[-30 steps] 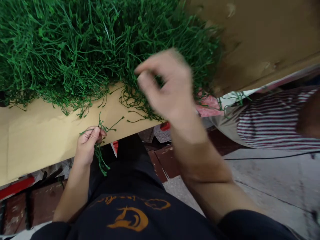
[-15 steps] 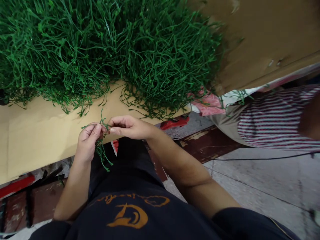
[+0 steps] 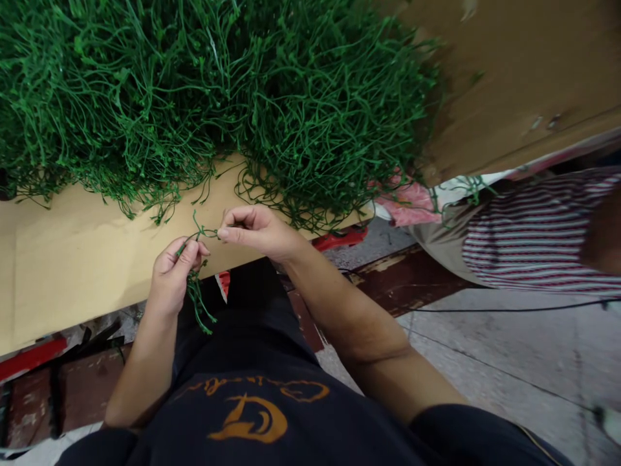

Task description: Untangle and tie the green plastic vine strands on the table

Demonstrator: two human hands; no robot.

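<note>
My left hand [image 3: 175,268] is closed at the front edge of the tan tabletop [image 3: 72,259]. It pinches thin green artificial plant stems [image 3: 198,304], whose branched ends hang below the fingers. A little higher and to the right, my right hand [image 3: 257,232] pinches the end of a green sprig [image 3: 206,232] between thumb and fingers. That sprig spans the small gap between both hands. Beyond them lies a large heap of the same green stems [image 3: 310,123], with loose ends trailing onto the tabletop.
A brown board [image 3: 524,84] stands at the right of the heap. Beside it lies pink and white plastic [image 3: 410,200]. A person in a striped shirt [image 3: 528,239] is close on my right. Red parts [image 3: 342,238] show under the table edge.
My right hand has moved up and slightly right, away from my left hand, drawing the sprig out between them. My left hand has hardly moved.
</note>
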